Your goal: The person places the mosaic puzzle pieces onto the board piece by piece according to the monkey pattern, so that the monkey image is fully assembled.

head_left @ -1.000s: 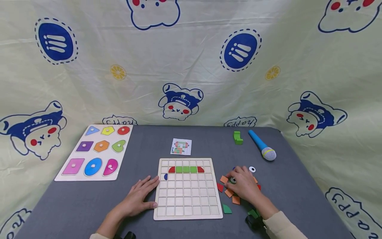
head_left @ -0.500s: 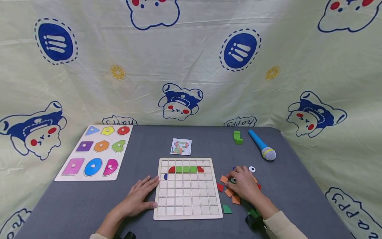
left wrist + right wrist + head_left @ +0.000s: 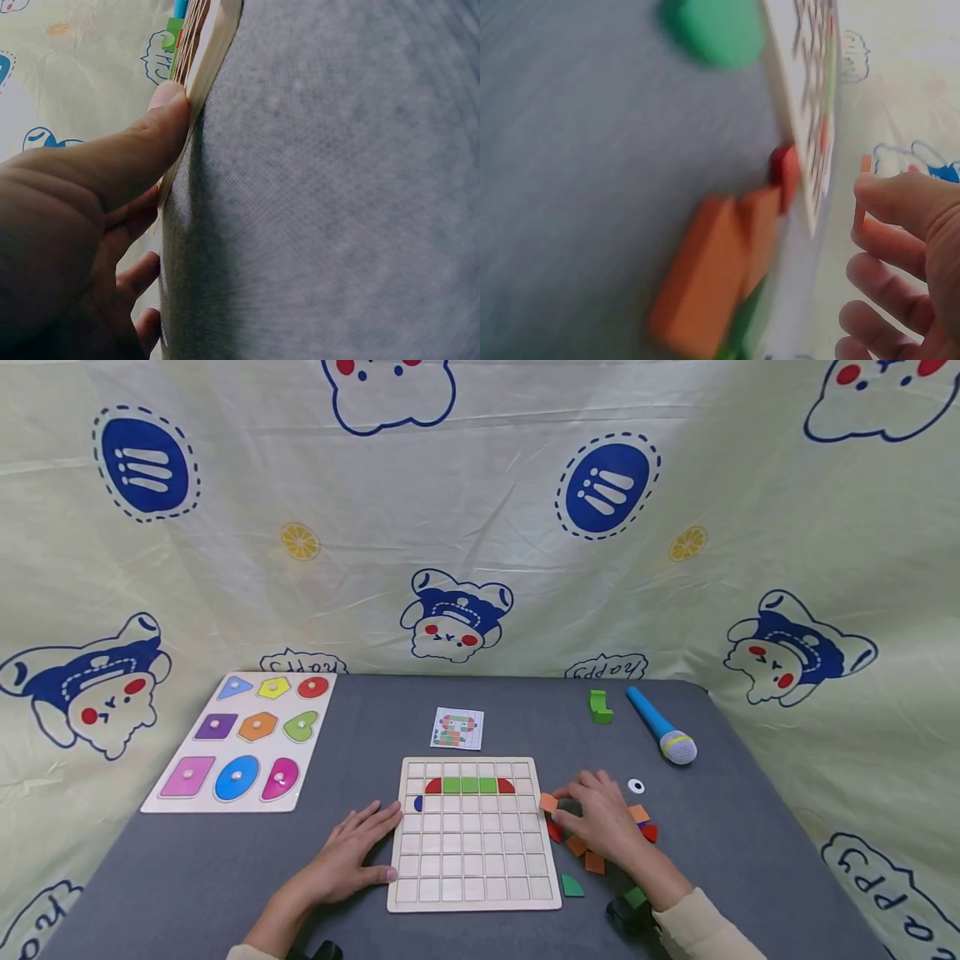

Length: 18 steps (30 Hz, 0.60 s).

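My right hand (image 3: 600, 814) pinches an orange square tile (image 3: 549, 802) between thumb and index finger, at the right edge of the gridded board (image 3: 459, 890). In the right wrist view the tile (image 3: 862, 193) shows edge-on, raised off the table. My left hand (image 3: 345, 856) lies with spread fingers against the board's left edge; in the left wrist view its thumb (image 3: 154, 135) touches the rim. Near the top of the board lies a row of green squares (image 3: 469, 786) with a red rounded piece at either end. Below its left end is a blue half-round piece (image 3: 417, 803).
Loose orange, red and green pieces lie around my right hand, including a green quarter-round (image 3: 572, 886) and a white ring (image 3: 636, 786). Behind the board is a pattern card (image 3: 457, 729). A toy microphone (image 3: 660, 724), green block (image 3: 600, 707) and shape puzzle (image 3: 225, 768) stand farther out.
My right hand has lifted the orange tile from the loose pieces and moved slightly left toward the board. The left hand stays in place.
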{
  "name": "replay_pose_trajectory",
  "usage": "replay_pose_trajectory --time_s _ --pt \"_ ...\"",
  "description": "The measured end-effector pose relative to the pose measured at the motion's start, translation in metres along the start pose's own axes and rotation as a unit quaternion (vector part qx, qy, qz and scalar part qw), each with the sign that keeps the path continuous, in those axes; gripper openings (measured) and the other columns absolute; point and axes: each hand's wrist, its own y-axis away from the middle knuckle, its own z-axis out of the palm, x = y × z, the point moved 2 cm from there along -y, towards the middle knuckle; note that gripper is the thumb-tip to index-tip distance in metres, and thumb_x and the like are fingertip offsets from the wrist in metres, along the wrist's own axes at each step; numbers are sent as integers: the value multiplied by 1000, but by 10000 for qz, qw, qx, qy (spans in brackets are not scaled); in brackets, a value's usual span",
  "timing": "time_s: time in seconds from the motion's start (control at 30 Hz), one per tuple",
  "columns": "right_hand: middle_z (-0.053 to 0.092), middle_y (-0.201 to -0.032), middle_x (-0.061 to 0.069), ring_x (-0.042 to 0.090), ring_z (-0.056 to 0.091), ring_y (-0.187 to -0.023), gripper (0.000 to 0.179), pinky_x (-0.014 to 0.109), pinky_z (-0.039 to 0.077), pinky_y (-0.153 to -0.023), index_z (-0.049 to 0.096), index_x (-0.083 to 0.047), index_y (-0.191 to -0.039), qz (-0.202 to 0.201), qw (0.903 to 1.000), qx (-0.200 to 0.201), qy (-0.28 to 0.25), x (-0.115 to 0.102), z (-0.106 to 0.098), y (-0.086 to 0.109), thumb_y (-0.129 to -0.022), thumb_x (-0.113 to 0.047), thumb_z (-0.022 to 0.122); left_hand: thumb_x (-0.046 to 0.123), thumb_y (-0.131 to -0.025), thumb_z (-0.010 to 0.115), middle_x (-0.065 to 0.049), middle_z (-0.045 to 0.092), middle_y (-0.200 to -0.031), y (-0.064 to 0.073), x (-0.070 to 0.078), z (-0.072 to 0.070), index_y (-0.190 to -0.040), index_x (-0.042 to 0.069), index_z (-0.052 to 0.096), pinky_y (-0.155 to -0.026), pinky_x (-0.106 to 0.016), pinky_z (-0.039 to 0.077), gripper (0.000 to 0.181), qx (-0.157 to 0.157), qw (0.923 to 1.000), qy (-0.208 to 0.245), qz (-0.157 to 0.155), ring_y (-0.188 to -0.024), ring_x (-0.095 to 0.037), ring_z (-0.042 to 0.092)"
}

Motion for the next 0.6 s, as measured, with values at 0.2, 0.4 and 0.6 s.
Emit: replay_pose_trajectory --time_s 0.2,0.4,0.6 --pt "56 -89 -1 15 43 -88 20 35 37 -76 73 -17 -94 -186 9998 -14 -45 -22 0 -10 -76 -26 78 39 -78 73 -6 36 -153 0 1 0 -144 11 40 -112 -64 13 79 5 10000 7 35 -143 -37 23" --pt "56 -88 -2 15 43 -87 18 35 37 -77 73 -18 -93 -466 9988 0 -116 -44 5 -22 -77 -24 77 37 -78 73 -6 36 -152 0 1 -1 -144 10 40 -112 -64 13 78 15 10000 -20 67 -143 -38 23" --pt "58 -88 -3 14 43 -84 16 34 36 -75 73 -17 -91 -887 9958 -72 -205 -65 17 -36 -76 -23 76 37 -79 73 -7 36 -153 1 1 -1 -144 10 40 -112 -64 13 78 8 10000 6 80 -143 -38 23"
